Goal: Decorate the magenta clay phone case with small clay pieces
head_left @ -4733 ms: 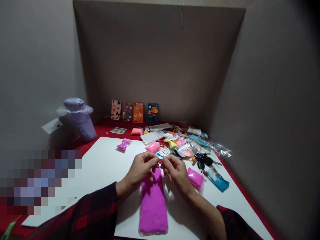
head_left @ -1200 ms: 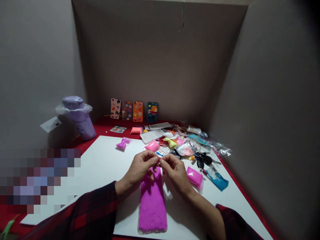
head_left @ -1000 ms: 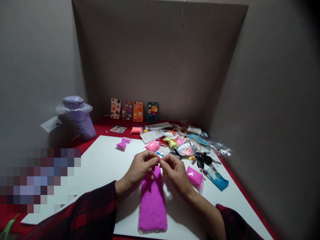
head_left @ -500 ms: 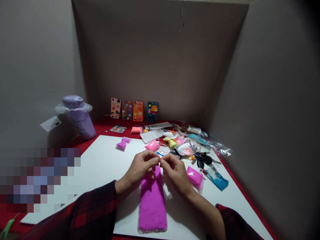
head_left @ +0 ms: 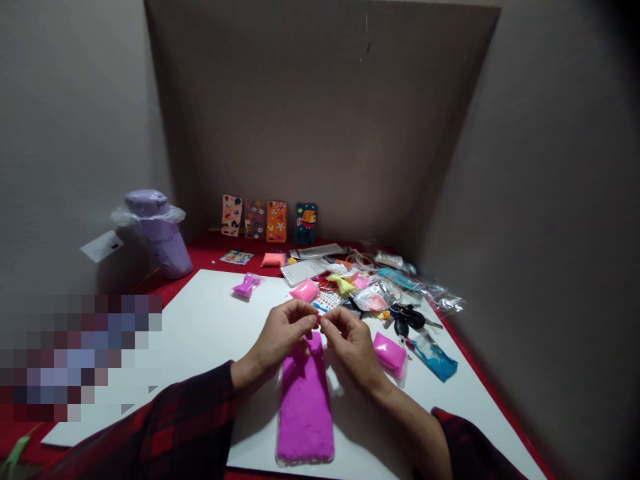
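My left hand and my right hand meet fingertip to fingertip, thumbs and forefingers pinched. Between them shows a tiny reddish-pink piece, too small to identify. Just below lies a clear phone case whose back is covered in purple clay, slightly uneven on its surface. My fingers hang over its top end and shade it. A packet of bright pink clay sits beside my right wrist, with a part-used blue clay packet to its right.
Clay packets, clear phone cases, scissors and black keys clutter the board's back right. A purple clay packet lies on the white board. Decorated cases lean on the back wall; a wrapped purple tumbler stands left.
The small reddish piece between my fingertips shows slightly more now. Both hands stay in nearly the same place over the case.
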`<state>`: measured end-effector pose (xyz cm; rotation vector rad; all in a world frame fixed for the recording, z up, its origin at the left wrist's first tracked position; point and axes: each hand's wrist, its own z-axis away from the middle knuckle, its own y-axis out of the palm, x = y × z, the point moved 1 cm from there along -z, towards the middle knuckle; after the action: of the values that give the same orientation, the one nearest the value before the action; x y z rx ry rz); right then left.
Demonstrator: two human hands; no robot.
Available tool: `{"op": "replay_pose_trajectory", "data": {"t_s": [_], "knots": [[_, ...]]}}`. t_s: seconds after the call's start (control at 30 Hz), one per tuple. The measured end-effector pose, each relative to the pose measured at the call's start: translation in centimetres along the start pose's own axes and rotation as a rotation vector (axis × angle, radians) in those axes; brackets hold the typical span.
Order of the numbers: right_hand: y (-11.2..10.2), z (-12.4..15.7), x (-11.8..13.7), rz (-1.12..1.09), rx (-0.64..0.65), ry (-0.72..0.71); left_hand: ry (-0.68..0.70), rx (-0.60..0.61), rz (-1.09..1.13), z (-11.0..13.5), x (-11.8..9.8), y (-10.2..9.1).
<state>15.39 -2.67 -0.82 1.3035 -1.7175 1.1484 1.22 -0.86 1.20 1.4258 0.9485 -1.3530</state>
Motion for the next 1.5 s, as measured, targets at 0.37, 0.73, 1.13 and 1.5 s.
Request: {"op": "replay_pose_trajectory", "data": {"t_s": [0.37,0.73,1.13,1.5], "knots": [[-0.04,0.28,0.46,0.154,-0.002,-0.052,0.031,-0.007,-0.050,0.03,-0.08,0.11],[0.03,0.25,0.29,0.190,-0.006,-0.073,0.003,0.014,-0.079,0.07,0.00,0.14],[0.03,0.28,0.27,0.196,-0.021,-0.067,-0.002,0.011,-0.044,-0.02,0.02,0.14],[-0.09,0.19,0.24,0.210,-0.062,-0.096,-0.034,-0.013,-0.072,0.05,-0.10,0.16]]}}
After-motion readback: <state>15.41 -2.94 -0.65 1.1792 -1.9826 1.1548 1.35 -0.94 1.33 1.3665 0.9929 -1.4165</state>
